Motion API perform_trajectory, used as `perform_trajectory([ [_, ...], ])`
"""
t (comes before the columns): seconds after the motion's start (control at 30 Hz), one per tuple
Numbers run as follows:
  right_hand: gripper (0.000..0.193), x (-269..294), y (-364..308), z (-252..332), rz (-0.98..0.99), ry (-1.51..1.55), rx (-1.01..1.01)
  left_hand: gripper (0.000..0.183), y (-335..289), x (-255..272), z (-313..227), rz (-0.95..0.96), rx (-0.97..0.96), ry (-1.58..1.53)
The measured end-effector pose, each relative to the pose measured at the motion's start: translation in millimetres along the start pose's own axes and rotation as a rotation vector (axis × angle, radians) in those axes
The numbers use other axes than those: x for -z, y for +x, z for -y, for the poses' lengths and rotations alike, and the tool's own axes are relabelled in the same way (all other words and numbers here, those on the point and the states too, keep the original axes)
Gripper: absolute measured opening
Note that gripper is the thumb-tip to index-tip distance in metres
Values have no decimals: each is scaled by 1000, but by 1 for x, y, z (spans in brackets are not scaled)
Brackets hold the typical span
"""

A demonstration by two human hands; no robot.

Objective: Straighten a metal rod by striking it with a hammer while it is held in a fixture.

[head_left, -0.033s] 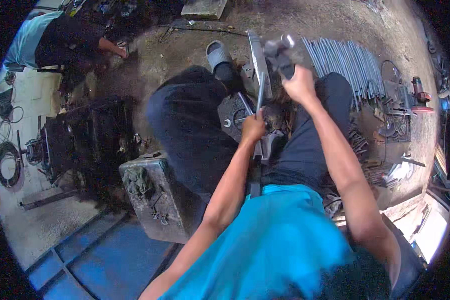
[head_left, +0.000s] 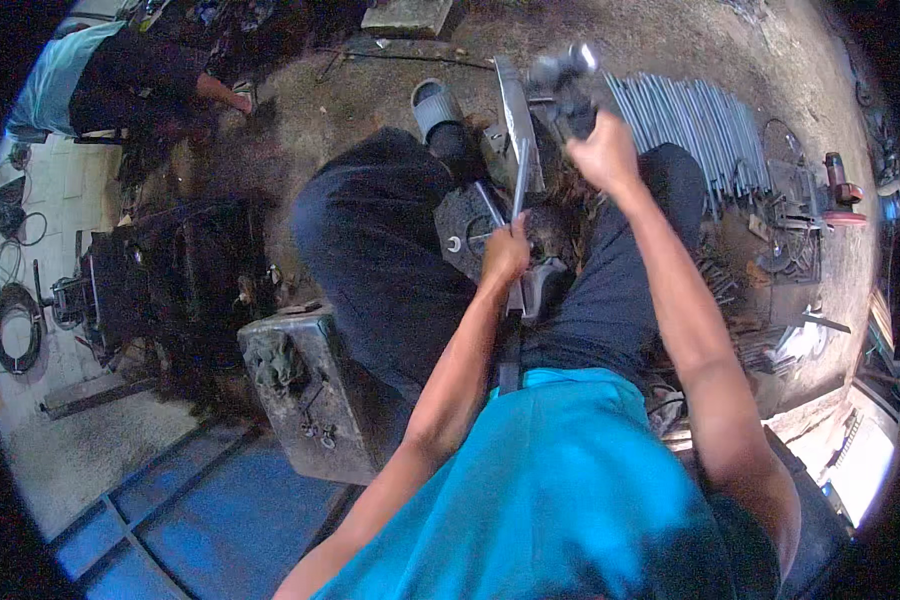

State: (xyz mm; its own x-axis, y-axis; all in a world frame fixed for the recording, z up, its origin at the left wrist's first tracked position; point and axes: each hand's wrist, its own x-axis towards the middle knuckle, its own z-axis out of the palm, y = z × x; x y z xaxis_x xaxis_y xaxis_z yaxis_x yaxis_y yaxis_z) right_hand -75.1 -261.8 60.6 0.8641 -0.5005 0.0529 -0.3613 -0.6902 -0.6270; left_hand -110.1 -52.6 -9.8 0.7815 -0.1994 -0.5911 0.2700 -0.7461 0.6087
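Observation:
Between my knees, my left hand [head_left: 507, 250] is closed around a thin grey metal rod [head_left: 522, 178], which slants up and away from me. My right hand [head_left: 606, 157] grips a hammer [head_left: 564, 72], raised beyond and to the right of the rod; its head is blurred, with a shiny end. A long flat metal bar [head_left: 511, 95] lies just past the rod's far end, apart from the hammer head. Beneath my left hand is a dark metal block [head_left: 457, 222] with a small ring-like piece on it. My fingers hide the rod's near end.
Many grey rods [head_left: 685, 130] lie side by side at the right. A worn box [head_left: 335, 440] with small hardware stands by my left leg. My sandalled foot [head_left: 435, 105] rests ahead. Another person [head_left: 120, 85] sits at the far left. A blue framed panel [head_left: 200, 510] is at lower left.
My right hand and the hammer have shifted slightly up and to the right. The left hand and the rod stay in nearly the same place.

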Motion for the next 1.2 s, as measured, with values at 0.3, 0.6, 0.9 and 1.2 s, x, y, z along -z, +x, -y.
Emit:
perform_trajectory([
  [0.3, 27, 111, 46, 110, -550, 444, 324, 68, 3, 2, 1, -10, -10, -83],
  [0.6, 31, -15, -9, 7, 82, 16, 21, 65, 13, -3, 3, 0, -17, -22],
  [0.9, 24, 99, 57, 121, -560, 439, 529, 62, 5, 4, 0, -25, 31, -64],
  [1.2, 31, -19, -5, -18, 112, 12, 0, 69, 23, -7, 3, -70, -120, -83],
])
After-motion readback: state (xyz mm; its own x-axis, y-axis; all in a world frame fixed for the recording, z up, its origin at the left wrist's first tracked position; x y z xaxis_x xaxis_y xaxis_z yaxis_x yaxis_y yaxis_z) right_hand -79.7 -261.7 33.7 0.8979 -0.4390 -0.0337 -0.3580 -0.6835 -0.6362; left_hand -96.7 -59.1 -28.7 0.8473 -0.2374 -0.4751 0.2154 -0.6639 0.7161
